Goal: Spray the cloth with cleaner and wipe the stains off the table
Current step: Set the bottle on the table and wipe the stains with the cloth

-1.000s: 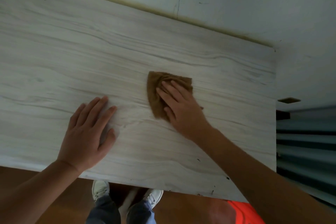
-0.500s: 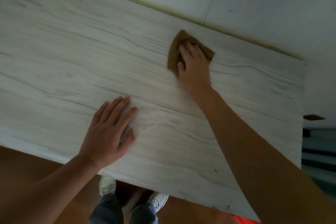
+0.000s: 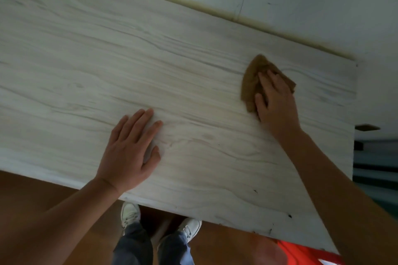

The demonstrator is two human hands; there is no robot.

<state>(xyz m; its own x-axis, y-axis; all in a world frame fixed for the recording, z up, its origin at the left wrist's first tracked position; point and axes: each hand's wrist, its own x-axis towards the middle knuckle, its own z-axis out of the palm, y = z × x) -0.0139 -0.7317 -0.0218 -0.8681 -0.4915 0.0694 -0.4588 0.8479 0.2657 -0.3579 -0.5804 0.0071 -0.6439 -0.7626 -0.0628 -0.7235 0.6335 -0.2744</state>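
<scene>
Table (image 3: 193, 66): pale wood-grain top, a few small dark specks near its near right edge.
Left hand (image 3: 129, 153): near centre, flat, fingers spread, holding nothing.
Right hand (image 3: 275, 103): farther right, palm down on the cloth, fingers extended, pressing rather than clasping.
Cloth (image 3: 251, 84): brown, bunched into a rough triangle, far right of the tabletop. Probably light, soft and limp; best handled under a flat palm, or pinched at a fold.
</scene>
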